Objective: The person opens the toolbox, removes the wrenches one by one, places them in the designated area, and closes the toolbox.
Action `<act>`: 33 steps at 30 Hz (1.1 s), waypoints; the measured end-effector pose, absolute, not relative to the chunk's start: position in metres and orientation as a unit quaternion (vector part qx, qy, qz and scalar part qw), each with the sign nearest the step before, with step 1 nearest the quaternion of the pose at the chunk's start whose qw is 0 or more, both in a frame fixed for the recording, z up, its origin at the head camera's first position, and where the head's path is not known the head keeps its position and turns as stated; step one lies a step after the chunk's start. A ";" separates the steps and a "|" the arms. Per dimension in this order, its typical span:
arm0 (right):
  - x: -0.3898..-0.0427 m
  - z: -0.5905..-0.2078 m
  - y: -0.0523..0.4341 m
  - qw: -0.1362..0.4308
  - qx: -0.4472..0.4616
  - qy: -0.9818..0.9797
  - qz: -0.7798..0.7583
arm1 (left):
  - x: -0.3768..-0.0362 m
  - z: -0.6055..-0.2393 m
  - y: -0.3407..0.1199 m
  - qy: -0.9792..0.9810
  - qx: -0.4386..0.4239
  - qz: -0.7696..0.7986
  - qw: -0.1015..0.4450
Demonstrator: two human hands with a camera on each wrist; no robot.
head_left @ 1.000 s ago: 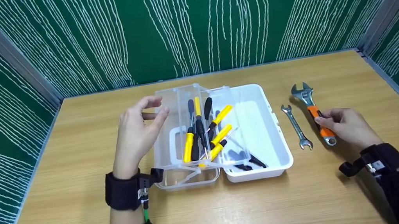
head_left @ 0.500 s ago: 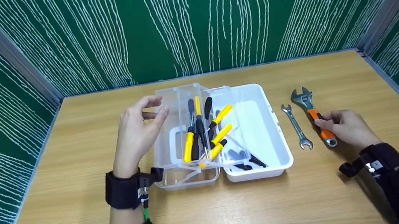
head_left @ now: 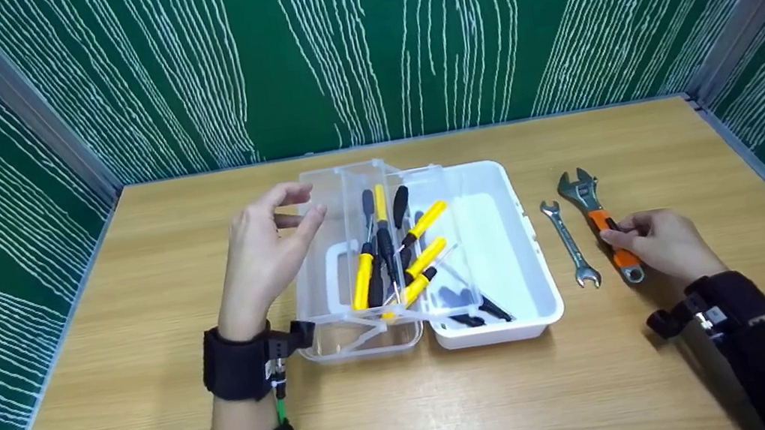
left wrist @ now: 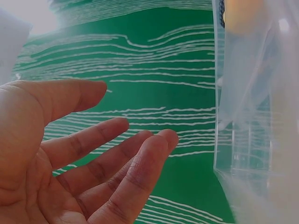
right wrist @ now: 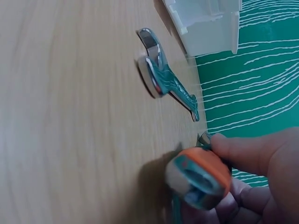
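My right hand (head_left: pixel 664 245) grips the orange and black handle of an adjustable wrench (head_left: pixel 602 220) at the right of the table, its steel jaw end pointing away from me. In the right wrist view the handle's end (right wrist: pixel 198 179) shows close up, thumb on one side and fingers on the other. Left of it lies a small open-ended wrench (head_left: pixel 569 244), flat on the wood. My left hand (head_left: pixel 267 251) is raised beside the clear toolbox lid (head_left: pixel 322 216), fingers loosely bent with nothing between them; the left wrist view shows the bare palm (left wrist: pixel 60 186).
A white toolbox base (head_left: pixel 501 250) stands mid-table, with the clear lid and trays folded out to its left. Several yellow and black screwdrivers (head_left: pixel 363 278) lie in the trays. Dark-handled tools (head_left: pixel 491 309) rest in the base. Green walls with white lines surround the table (head_left: pixel 442 411).
The adjustable wrench's head has come slightly toward me and tilted a little left, still in my right hand. My left hand has stayed in place.
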State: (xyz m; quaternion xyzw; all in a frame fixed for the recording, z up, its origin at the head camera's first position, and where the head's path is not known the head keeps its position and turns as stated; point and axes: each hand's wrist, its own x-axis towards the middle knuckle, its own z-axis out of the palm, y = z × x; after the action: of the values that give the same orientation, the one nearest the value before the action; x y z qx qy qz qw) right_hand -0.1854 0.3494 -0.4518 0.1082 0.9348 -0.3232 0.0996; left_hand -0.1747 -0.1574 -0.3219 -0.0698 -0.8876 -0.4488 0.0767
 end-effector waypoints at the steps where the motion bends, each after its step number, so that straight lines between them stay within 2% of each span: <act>1: -0.185 -0.452 0.349 0.097 0.105 0.937 -0.320 | -0.175 -0.322 -0.157 -0.888 -0.070 -0.448 0.076; 33: -0.186 -0.455 0.355 0.056 0.088 0.953 -0.286 | -0.174 -0.321 -0.158 -0.889 -0.073 -0.447 0.070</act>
State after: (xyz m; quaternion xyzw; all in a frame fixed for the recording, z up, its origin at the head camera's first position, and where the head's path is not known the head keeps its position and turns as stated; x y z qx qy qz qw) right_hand -0.1856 0.3552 -0.4553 0.0883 0.9526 -0.2856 0.0558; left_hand -0.1743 -0.1577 -0.3214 -0.0731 -0.8890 -0.4467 0.0698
